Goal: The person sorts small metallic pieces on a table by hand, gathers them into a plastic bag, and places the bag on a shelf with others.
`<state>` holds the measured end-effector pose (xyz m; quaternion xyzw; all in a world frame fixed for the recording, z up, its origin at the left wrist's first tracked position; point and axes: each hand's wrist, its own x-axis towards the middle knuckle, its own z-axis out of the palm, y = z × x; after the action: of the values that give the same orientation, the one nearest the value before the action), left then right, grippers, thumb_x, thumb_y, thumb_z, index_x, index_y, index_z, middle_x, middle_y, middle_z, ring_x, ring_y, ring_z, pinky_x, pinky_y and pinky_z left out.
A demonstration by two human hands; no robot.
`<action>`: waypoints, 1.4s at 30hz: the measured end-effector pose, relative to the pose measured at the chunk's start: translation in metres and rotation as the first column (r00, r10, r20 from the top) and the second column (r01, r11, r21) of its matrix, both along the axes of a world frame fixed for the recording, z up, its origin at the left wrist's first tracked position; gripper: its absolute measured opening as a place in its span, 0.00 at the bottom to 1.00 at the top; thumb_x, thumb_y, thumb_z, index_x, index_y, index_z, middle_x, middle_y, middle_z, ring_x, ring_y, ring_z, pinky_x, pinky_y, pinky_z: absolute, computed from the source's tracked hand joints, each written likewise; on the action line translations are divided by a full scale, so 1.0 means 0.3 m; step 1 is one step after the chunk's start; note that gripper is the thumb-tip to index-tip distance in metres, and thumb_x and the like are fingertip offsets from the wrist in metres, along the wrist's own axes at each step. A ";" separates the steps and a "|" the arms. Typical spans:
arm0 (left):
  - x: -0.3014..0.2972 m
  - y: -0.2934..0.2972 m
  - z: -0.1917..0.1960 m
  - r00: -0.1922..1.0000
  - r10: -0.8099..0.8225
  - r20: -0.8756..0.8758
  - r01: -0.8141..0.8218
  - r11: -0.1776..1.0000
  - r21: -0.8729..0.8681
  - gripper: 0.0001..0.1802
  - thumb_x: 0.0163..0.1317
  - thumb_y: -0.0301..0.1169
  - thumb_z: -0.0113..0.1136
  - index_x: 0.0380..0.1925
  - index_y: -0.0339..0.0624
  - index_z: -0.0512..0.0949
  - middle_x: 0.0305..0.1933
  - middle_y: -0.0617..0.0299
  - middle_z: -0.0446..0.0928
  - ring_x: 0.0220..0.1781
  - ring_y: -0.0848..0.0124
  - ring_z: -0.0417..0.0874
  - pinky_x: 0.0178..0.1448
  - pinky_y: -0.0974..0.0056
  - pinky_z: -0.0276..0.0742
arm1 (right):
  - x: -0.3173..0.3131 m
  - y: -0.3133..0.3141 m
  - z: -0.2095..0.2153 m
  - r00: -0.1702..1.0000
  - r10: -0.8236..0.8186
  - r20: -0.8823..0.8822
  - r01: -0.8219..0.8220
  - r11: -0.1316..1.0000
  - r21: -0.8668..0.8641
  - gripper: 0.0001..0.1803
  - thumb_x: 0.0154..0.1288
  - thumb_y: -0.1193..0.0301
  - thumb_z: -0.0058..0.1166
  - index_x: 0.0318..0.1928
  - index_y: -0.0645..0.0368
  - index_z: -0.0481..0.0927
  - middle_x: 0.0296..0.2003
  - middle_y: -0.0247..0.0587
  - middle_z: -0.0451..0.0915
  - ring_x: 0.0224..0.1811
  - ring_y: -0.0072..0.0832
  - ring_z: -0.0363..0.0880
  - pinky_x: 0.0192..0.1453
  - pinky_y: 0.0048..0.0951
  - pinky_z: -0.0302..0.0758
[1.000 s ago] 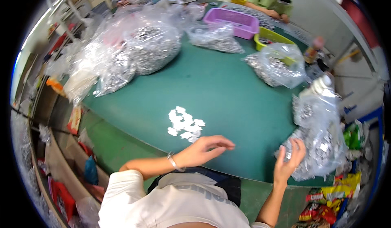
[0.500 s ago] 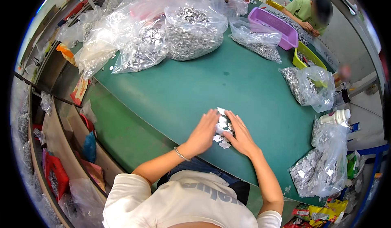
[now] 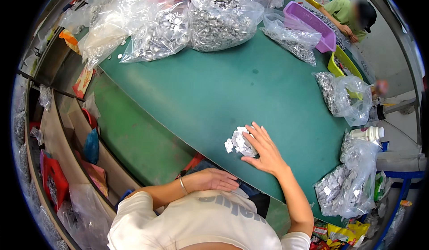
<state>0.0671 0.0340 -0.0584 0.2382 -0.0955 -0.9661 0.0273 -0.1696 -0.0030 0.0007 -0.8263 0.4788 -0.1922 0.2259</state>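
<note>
A small heap of flat, silvery-white metal pieces lies on the green tabletop, close to its near edge. My right hand rests against the right side of this heap, fingers stretched out and thumb apart. Palm up and flat, my left hand is at the table's near edge just in front of my body, with nothing seen in it. A few pieces sit loose at the heap's left side.
Large clear bags of round metal parts stand along the far side. At right are a bag of flat pieces, a white bottle, a purple basket and a green basket. A person in green sits far right.
My left hand has left the pieces and drawn back to the table's near edge, turning palm up. My right hand stays beside the heap. The whole view has shifted slightly.
</note>
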 end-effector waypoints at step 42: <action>-0.031 0.042 -0.102 0.992 0.125 -0.015 -0.112 0.931 0.348 0.14 0.63 0.31 0.47 0.45 0.34 0.73 0.45 0.53 0.76 0.44 0.65 0.79 0.49 0.61 0.77 | 0.170 0.339 0.000 0.945 0.265 0.195 -0.292 0.948 0.127 0.19 0.54 0.72 0.57 0.49 0.59 0.74 0.56 0.45 0.69 0.63 0.42 0.63 0.65 0.48 0.59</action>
<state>0.0579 0.0467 -0.0890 0.2268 0.0914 -0.9686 0.0451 -0.1187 0.0986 0.0008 -0.8457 0.3488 -0.1927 0.3550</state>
